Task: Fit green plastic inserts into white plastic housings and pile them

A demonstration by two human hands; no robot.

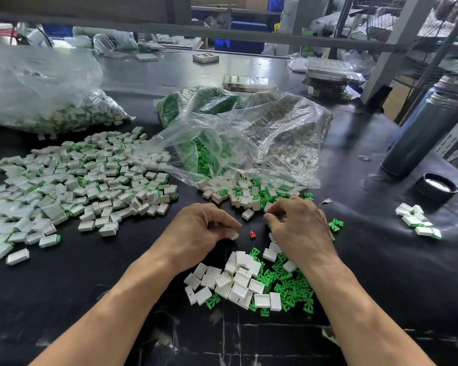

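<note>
1. The left hand, at the centre of the frame, has its fingers curled down over a white housing whose corner shows at the fingertips. If that pinch is shallow, pressing an insert in could flip the housing out onto the dark surface.
2. The right hand, just right of centre, is curled with fingertips together. I cannot tell whether it holds a green insert, since the fingers hide it. A skewed insert could jam rather than seat.
3. A small red piece lies between the hands. Being of similar size, it could be taken for an insert or swept into the stock.
4. The loose stock of housings and green inserts lies under the right forearm at lower centre. A shifting arm could scatter it.
5. The finished pile at the left of the frame lies near unfilled parts spilling from the clear bag at centre. A careless toss could mix finished and unfinished pieces.
6. A few set-aside pieces at the right edge lie near a black lid and could be forgotten.
</note>
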